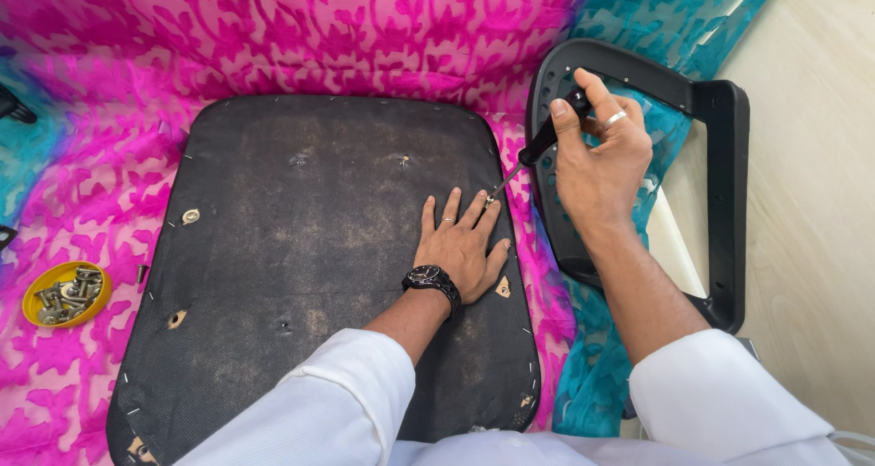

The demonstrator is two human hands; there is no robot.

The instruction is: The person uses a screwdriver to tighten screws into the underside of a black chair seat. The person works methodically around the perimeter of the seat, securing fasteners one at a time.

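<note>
Head view, left hand (463, 245) flat, fingers spread on dark seat base (301, 247); right hand (597, 156) gripping screwdriver (538, 147)

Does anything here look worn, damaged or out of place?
Yes. The dark seat panel is scuffed with pale worn patches, and staples stick out along its edge. Loose bolts sit in a yellow dish. The left hand lies flat on the panel; the right hand grips a screwdriver.

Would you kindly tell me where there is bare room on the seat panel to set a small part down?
The seat panel is bare between the yellow dish side and the left hand. Its right edge is crowded: left hand, screwdriver, right hand.
</note>
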